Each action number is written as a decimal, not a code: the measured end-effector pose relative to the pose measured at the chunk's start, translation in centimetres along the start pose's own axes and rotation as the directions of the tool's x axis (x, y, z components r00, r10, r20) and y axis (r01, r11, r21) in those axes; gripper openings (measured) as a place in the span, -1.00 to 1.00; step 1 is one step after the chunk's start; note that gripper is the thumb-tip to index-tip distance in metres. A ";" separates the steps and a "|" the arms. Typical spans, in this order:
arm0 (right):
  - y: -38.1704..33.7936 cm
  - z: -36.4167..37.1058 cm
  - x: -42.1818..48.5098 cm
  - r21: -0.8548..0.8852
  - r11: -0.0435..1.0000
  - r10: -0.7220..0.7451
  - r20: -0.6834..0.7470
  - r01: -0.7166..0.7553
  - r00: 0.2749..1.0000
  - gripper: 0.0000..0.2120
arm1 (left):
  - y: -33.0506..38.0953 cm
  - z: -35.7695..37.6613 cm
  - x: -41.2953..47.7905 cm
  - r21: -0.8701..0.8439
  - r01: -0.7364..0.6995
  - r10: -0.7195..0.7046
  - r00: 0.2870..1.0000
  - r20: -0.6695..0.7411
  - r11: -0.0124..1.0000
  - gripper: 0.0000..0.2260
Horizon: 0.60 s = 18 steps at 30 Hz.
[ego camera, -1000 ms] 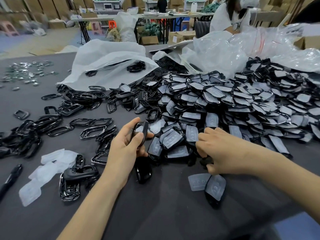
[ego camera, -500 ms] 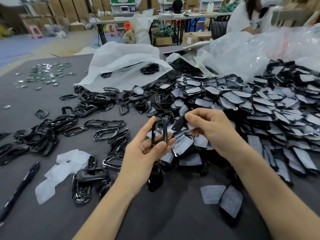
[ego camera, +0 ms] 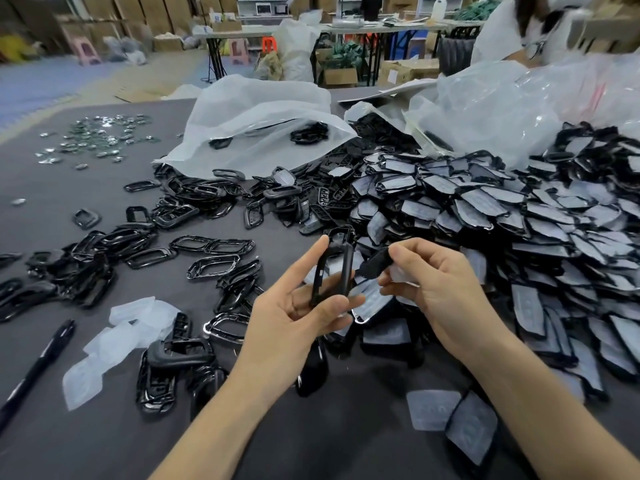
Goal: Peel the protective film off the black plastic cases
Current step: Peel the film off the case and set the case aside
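Well, fingers first: the left hand grips a black frame upright on edge, forefinger stretched up along one side and thumb pressed across its lower end. Just beside it, the right hand pinches a small black case between thumb and forefinger. A scrap of pale film shows under those fingers, and I cannot tell whether it is stuck to the case or loose.

Both hands are raised over the dark table, at the near edge of a big pile of film-covered cases that spreads off to the right. Two more covered cases lie apart by the right forearm. Left of the hands I see bare glossy frames scattered about, then a small heap of peeled films and a black pen near the edge. Further back lies a white plastic bag with a few black parts inside, and small shiny metal pieces are strewn at far left.
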State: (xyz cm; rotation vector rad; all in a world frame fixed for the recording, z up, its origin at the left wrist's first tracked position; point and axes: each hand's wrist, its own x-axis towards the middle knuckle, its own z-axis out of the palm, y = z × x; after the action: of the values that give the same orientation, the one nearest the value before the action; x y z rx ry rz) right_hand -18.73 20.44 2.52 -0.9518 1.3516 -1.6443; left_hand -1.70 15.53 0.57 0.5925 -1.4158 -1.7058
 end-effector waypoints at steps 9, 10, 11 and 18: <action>0.3 0.2 -0.2 0.122 0.990 0.065 0.056 -0.072 0.996 -0.88 | -0.2 0.1 -0.1 0.044 0.012 -0.013 1.000 0.025 0.999 -0.48; 0.4 0.3 -0.2 0.124 0.990 0.066 0.051 -0.072 0.997 -0.85 | -0.2 0.1 -0.1 0.047 0.016 -0.017 1.000 0.026 0.999 -0.48; 0.5 0.3 -0.3 0.123 0.990 0.067 0.047 -0.072 0.997 -0.84 | -0.3 0.1 -0.1 0.049 0.021 -0.022 0.999 0.028 0.999 -0.48; 0.7 0.2 -0.3 0.142 0.989 0.024 0.052 -0.031 0.998 -0.85 | -0.5 0.1 -0.1 0.100 0.043 -0.051 0.996 0.075 0.994 -0.51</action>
State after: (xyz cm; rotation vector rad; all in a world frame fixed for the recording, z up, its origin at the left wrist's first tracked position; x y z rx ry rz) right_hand -18.33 20.58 1.85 -0.8804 1.1912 -1.6613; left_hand -1.91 15.69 0.08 0.6245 -1.5590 -1.7196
